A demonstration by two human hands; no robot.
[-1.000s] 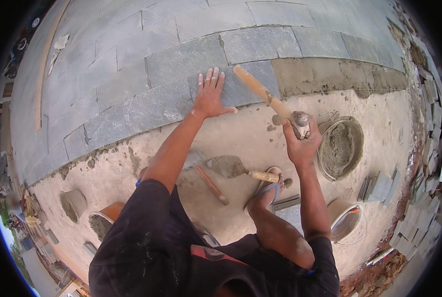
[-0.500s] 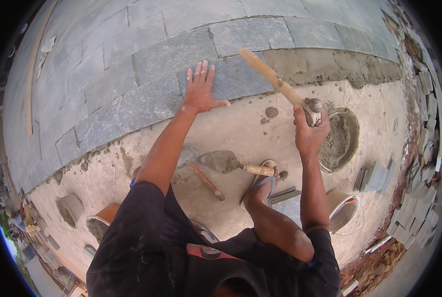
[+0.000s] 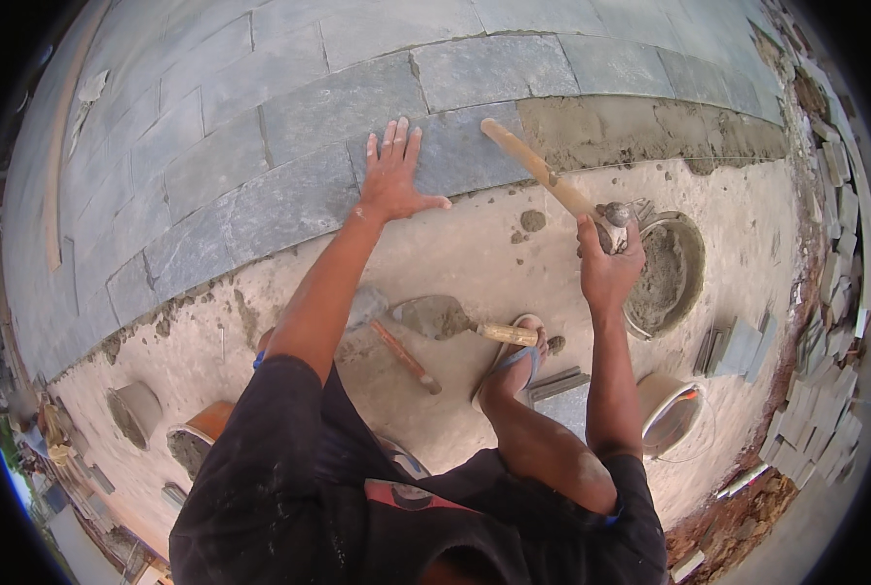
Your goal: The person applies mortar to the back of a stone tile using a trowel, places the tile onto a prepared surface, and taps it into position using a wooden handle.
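Head view: left hand (image 3: 392,185) is laid flat, fingers spread, on tile (image 3: 455,151); mallet (image 3: 543,173) is gripped by its head in right hand (image 3: 611,271), handle (image 3: 518,152) angled over tile.

The slab (image 3: 445,146) is showing grey stone, matt and slightly rough, with faint pale streaks. Beside it, the mortar (image 3: 631,127) is looking damp and uneven. The mallet (image 3: 560,190) is having a handle (image 3: 528,159) of smooth, pale wood, while its head (image 3: 618,214) is wearing dull grey smears (they are making its own material difficult to read). The trowel (image 3: 431,318) is carrying rough mortar on its blade, and its grip (image 3: 509,334) is appearing wooden. The ground (image 3: 475,253) is looking dry and gritty; the shirt (image 3: 250,468) is showing dark, matt cloth.
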